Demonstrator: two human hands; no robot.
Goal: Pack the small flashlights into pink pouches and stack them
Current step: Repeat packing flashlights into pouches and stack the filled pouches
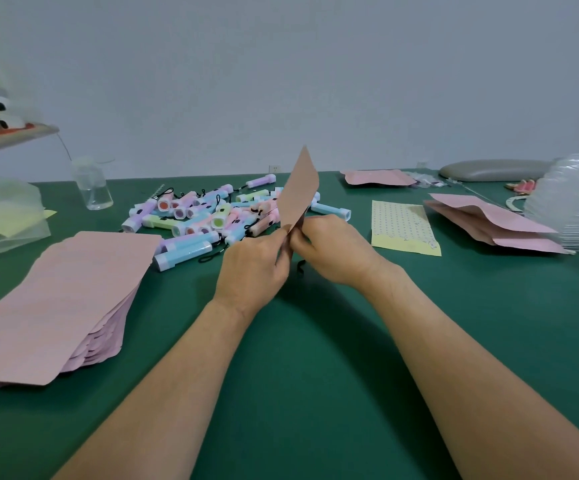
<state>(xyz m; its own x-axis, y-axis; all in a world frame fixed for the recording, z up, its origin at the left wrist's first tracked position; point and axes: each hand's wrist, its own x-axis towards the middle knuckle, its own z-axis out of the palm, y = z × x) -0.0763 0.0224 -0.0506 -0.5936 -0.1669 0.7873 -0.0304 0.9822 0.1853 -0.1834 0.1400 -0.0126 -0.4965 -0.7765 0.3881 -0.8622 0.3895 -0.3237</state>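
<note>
1. The left grip [253, 268] and right grip [333, 251] both pinch the bottom edge of one pink pouch [300, 188], held up just in front of the flashlight pile [211, 216].
2. A stack of flat pouches [56, 306] lies left of the pile on the counter [315, 358].

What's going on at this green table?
A person's left hand and right hand pinch the lower end of one pink paper pouch, held up above the green table. A heap of small pastel plastic flashlights lies just behind, a tall stack of flat pink pouches sits at the left, and a few more pouches lie at the right.
</note>
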